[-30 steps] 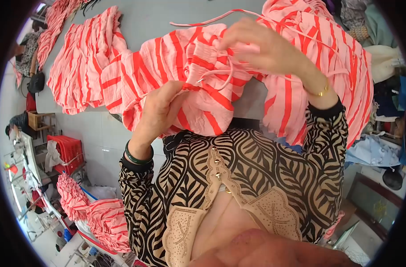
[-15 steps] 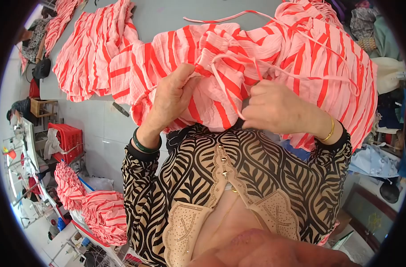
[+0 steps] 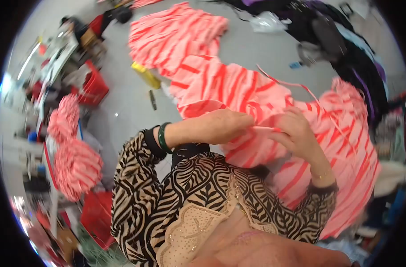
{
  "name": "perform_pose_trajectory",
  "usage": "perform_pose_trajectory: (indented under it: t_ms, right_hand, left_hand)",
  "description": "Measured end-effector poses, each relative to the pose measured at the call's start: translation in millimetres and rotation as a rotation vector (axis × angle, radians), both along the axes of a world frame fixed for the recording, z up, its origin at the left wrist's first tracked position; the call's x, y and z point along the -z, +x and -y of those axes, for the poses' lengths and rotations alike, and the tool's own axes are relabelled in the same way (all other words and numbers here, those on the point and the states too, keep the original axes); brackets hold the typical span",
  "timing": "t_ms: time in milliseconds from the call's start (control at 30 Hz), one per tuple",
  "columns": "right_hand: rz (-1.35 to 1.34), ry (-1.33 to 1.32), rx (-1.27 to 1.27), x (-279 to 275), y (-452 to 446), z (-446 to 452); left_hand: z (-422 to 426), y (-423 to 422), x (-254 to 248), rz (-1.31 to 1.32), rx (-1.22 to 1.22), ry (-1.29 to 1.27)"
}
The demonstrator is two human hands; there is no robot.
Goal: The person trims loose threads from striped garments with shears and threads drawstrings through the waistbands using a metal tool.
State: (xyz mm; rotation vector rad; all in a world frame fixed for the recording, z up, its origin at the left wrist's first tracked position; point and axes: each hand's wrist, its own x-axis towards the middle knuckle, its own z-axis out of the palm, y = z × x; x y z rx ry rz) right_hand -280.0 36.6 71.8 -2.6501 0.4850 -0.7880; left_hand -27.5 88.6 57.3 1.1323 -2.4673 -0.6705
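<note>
A pink garment with red stripes (image 3: 229,84) lies gathered across the grey table in front of me. My left hand (image 3: 233,126) is closed in a fist at its near side, and a short stretch of thin pink tie (image 3: 267,129) runs from it to my right hand (image 3: 295,133). The right fingers are bent around the tie's other end, somewhat blurred. Another loose tie (image 3: 296,84) trails over the cloth beyond my hands. The cloth under both hands is partly hidden by them.
More striped cloth (image 3: 176,35) lies at the far left of the table, and a bunched striped piece (image 3: 345,142) at the right. A yellow object (image 3: 146,75) shows by the table's left edge. Dark clothing (image 3: 327,40) is heaped at the far right. A red basket (image 3: 91,84) stands left.
The view has turned, shifting the scene. My hands have come closer together, with the tie now drawn between them. My left hand has moved from the gathered cloth to the tie.
</note>
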Motion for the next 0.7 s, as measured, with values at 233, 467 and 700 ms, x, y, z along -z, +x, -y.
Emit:
perform_pose_trajectory:
  t_ms: [233, 467, 700]
  right_hand:
    - [-0.031, -0.235, -0.003, -10.6, -11.9, -14.4]
    - [-0.054, -0.024, -0.170, 13.5, 40.4, -30.6]
    - [-0.169, -0.314, -0.229, -55.9, 159.1, 45.5]
  left_hand:
    - [-27.7, 6.6, 16.9, -0.160, -0.074, 0.158]
    - [-90.0, 8.8, 19.1, -0.437, -0.197, 0.371]
    - [-134.7, 169.0, 42.3, -0.565, -0.388, 0.283]
